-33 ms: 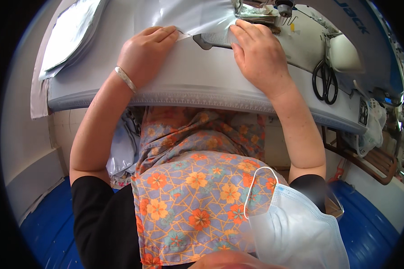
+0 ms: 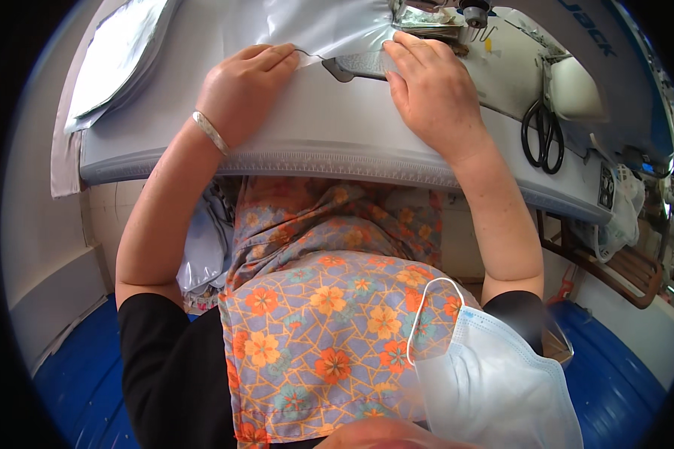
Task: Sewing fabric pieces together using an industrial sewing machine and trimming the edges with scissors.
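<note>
Grey table (image 2: 337, 142) filled the far half; white fabric (image 2: 314, 26) lay at its far edge, by the sewing machine (image 2: 442, 15). I saw my left hand (image 2: 240, 90) and right hand (image 2: 434, 93) pressed flat on it, fingers together. Black scissors (image 2: 543, 138) hung right.

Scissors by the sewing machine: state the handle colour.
Black handles on the scissors; head view.

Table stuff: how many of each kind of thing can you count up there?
Hands: 2, left hand and right hand
White cloth: 1
Scissors: 1
Sewing machine: 1
Cloth pile: 1
Total: 6
</note>
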`<act>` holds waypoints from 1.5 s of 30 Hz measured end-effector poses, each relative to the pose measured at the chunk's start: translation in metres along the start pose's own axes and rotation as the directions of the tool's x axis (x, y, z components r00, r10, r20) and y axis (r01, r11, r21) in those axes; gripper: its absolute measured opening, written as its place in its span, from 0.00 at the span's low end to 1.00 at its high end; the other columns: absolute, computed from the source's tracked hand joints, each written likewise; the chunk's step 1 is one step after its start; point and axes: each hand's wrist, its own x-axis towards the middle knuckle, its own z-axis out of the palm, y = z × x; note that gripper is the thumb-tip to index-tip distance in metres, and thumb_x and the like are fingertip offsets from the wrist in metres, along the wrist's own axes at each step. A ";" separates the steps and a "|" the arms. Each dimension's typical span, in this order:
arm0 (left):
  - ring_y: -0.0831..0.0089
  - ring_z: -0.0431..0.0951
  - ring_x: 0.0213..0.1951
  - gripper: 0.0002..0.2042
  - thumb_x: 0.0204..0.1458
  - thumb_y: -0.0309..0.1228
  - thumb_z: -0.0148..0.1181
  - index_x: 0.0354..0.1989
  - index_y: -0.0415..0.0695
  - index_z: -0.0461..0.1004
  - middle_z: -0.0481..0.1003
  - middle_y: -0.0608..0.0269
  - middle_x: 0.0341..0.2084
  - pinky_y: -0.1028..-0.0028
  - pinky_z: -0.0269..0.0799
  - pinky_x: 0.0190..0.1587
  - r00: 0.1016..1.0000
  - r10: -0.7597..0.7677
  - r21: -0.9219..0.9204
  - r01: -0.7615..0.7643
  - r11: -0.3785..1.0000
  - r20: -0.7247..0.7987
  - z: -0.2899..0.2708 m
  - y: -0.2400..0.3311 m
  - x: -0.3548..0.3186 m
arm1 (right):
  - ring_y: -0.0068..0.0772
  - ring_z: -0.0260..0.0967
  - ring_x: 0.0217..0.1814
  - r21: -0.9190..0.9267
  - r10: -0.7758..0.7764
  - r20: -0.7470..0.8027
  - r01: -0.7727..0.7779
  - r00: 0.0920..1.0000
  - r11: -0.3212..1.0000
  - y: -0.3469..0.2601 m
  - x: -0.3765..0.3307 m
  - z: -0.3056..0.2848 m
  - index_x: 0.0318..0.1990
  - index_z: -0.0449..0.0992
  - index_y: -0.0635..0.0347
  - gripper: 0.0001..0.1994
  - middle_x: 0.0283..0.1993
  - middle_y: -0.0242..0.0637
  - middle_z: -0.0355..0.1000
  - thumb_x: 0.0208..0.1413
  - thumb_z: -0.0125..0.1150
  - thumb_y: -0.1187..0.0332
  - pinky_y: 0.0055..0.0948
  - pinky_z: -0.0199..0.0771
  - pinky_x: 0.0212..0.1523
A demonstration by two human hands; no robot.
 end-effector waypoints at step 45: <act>0.57 0.77 0.50 0.13 0.49 0.24 0.53 0.43 0.40 0.77 0.77 0.56 0.46 0.64 0.73 0.53 0.990 -0.103 -0.123 0.091 0.988 -0.094 0.031 -0.029 0.035 | 0.41 0.74 0.53 0.051 -0.003 -0.040 0.005 0.999 0.999 0.003 0.000 0.000 0.48 0.80 0.62 0.13 0.52 0.38 0.78 0.54 0.61 0.74 0.37 0.75 0.56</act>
